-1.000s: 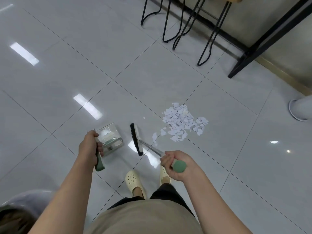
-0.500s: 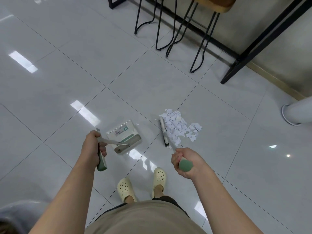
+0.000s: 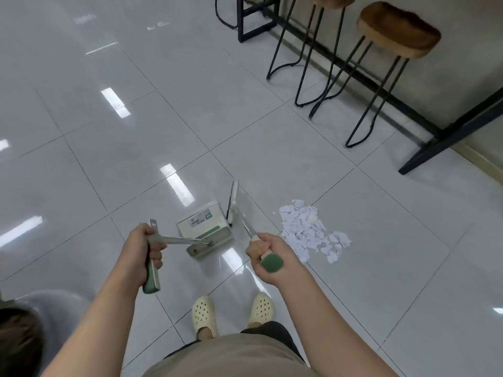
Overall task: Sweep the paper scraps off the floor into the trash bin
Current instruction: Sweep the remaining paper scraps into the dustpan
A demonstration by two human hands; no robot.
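Head view: your right hand grips the broom, now swung left beside the dustpan your left hand holds; scraps remain unswept at frame right.

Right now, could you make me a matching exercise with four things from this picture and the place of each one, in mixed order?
Things:
1. dustpan
2. paper scraps
3. broom handle
4. wooden stools

Places:
A. by the wall, far right
B. on the floor, left of the broom head
C. in the right hand
D. piled on the floor, right of the broom

Pairs: 1-B, 2-D, 3-C, 4-A
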